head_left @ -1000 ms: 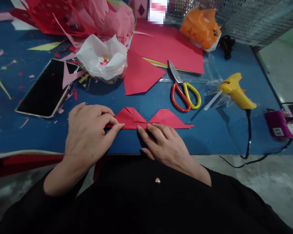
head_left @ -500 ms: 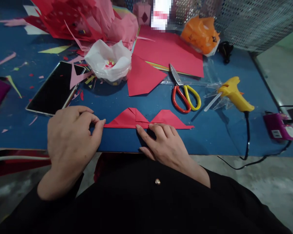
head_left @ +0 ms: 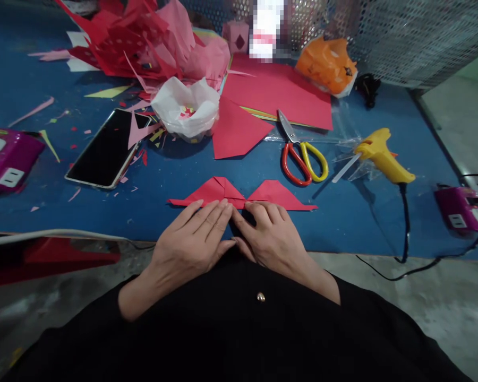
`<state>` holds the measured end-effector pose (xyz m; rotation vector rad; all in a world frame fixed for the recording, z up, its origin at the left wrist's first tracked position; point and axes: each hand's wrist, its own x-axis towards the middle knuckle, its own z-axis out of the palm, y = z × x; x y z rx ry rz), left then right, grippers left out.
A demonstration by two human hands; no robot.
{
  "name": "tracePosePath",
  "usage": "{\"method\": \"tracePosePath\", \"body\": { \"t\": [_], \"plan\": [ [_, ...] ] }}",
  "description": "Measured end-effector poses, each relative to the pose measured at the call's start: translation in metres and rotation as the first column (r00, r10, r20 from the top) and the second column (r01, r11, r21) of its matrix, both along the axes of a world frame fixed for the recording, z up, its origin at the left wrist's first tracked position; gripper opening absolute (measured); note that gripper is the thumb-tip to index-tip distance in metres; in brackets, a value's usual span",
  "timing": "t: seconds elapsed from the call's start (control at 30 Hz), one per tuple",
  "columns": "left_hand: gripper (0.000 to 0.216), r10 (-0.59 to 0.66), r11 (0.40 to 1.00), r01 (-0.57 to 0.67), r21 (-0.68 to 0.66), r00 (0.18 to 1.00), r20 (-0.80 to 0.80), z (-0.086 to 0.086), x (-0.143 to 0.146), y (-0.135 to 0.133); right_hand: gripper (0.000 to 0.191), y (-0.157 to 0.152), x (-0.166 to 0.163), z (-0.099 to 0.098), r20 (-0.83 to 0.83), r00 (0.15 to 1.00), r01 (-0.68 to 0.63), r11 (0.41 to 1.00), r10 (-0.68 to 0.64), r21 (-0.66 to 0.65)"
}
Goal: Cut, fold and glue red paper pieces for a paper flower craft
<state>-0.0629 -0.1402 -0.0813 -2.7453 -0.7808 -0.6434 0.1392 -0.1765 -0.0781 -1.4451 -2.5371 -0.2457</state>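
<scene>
A folded red paper (head_left: 213, 190) with two peaks and a narrow strip along its lower edge lies flat near the table's front edge. My left hand (head_left: 193, 233) rests on the lower edge, left of the middle, its fingers stretched out flat. Close beside it, my right hand (head_left: 274, 233) presses its fingertips on the same edge around the middle, fingers slightly bent but laid out. Both thumbs come close together below the paper. The part of the strip beneath the fingers is hidden.
Scissors (head_left: 298, 154) with red and yellow handles lie beyond the paper. A yellow glue gun (head_left: 382, 154) is at the right, its cord hanging over the edge. Behind are red sheets (head_left: 279, 87) and a white paper-lined bowl (head_left: 187, 119); a phone (head_left: 109, 151) lies left among scraps.
My left hand has let go of the paper's left tip and moved right, its fingers now laid on the lower edge beside my right hand. My right hand stays about where it was.
</scene>
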Motion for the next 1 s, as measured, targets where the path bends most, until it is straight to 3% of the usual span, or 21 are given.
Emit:
{"method": "tracePosePath", "body": {
  "t": [0.37,0.53,0.8,1.0],
  "plan": [
    [0.046,0.07,0.995,-0.069,-0.071,0.997,0.011,0.001,-0.004,-0.005,0.055,-0.005,0.005,-0.002,-0.053,0.998,-0.021,0.998,0.018,-0.052],
    [0.041,0.103,0.993,-0.103,-0.061,0.995,-0.003,0.0,-0.006,-0.005,0.054,-0.013,0.014,-0.006,-0.054,0.998,0.01,1.0,-0.01,-0.014],
    [0.043,0.128,0.991,-0.127,-0.033,0.992,0.012,0.001,-0.001,-0.007,0.052,-0.031,0.051,-0.009,-0.042,0.977,0.212,0.975,-0.209,0.069],
    [0.049,0.283,0.957,-0.282,-0.069,0.959,0.006,0.001,-0.024,-0.008,0.051,-0.043,0.066,-0.014,-0.057,0.95,0.311,0.944,-0.306,0.112]
  ]
}}
